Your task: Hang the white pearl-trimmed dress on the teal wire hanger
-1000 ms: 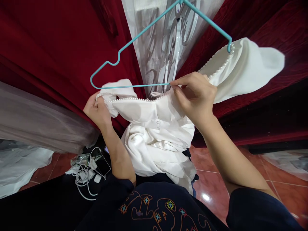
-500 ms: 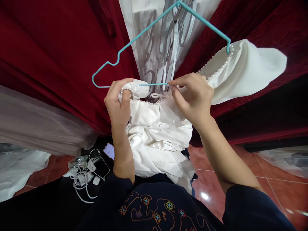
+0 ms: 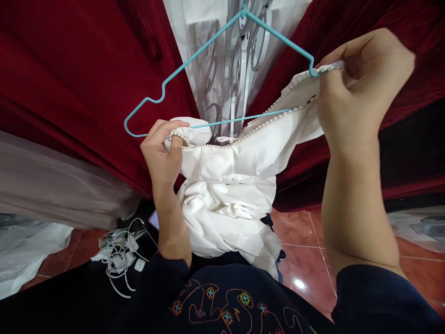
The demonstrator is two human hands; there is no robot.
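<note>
A white dress (image 3: 215,199) with a pearl-beaded neckline lies bunched over my lap, its upper part lifted. The light-blue hanger (image 3: 205,45) stands above it, its lower bar crossing the neckline. My left hand (image 3: 162,146) is closed on the beaded edge of one shoulder of the dress, near the hanger's left end. At the right, my right hand (image 3: 365,88) pinches the other beaded shoulder edge, beside the hanger's right notch. That side of the dress is drawn up over the hanger's right end, which the cloth and hand hide.
Dark red curtains (image 3: 86,69) hang on both sides, with a white metal frame (image 3: 239,69) between them. Lower left, white cables (image 3: 118,264) and a phone (image 3: 153,219) lie on a black surface (image 3: 69,297). Red floor tiles (image 3: 299,260) show at right.
My right hand has moved from the hanger's lower bar up and right to the dress's shoulder edge. The right side of the dress is now pulled taut. The hanger has shifted slightly left.
</note>
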